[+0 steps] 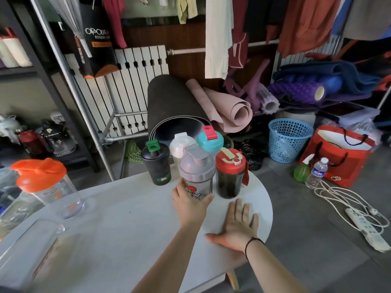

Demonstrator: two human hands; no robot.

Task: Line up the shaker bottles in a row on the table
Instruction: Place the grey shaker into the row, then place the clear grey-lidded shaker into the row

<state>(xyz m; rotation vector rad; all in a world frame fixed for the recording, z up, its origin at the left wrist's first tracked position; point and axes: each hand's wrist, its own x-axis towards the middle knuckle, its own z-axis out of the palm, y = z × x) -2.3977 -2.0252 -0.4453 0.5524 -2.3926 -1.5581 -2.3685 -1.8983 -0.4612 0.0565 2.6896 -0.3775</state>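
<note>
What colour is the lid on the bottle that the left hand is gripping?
Grey. The left hand grips a clear bottle with a grey lid, seen in the head view.

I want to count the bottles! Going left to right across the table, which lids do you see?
Orange-lid clear bottle → green-lid black bottle → grey-lid bottle, gripped by the left hand → red-lid dark bottle. The white and teal ones stand behind, so their place is unclear.
</note>
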